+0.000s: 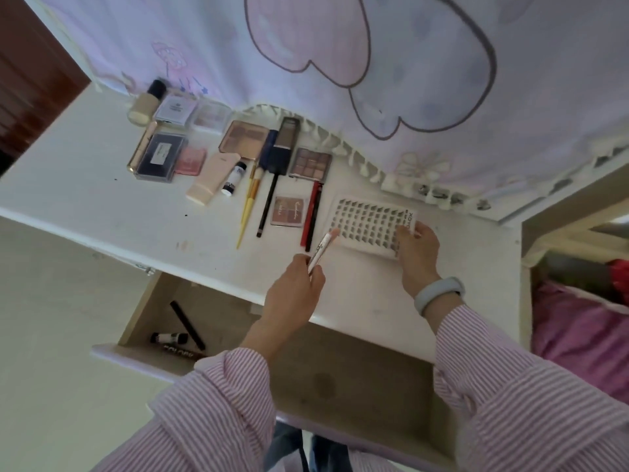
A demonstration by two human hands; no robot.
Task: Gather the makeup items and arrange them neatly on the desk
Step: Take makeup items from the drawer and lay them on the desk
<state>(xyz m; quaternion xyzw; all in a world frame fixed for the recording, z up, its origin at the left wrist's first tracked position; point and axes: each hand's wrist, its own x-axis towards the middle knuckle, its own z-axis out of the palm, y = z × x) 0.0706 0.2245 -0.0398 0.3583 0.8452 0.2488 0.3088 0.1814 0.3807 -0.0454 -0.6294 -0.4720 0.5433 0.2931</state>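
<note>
palettes (310, 163): 8 | tubes (212, 178): 2 | pencils (312, 216): 4 | lash tray (369, 224): 1

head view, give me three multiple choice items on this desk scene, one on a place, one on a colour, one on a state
1. Where does the lash tray lie?
A. in the drawer
B. on the desk, right of the red pencil
C. on the bed

2. What colour is the handle of the makeup brush?
A. yellow
B. blue
C. green

3. What state is the drawer in?
A. shut
B. taken out and set on the floor
C. pulled open, with items inside

Answers:
1 B: the tray rests on the white desk, just right of the red pencil, with the right hand at its near right corner.
2 A: the brush handle tapers to a yellow point.
3 C: the drawer stands out below the desk edge, and a small bottle and a black pencil lie in it.
</note>
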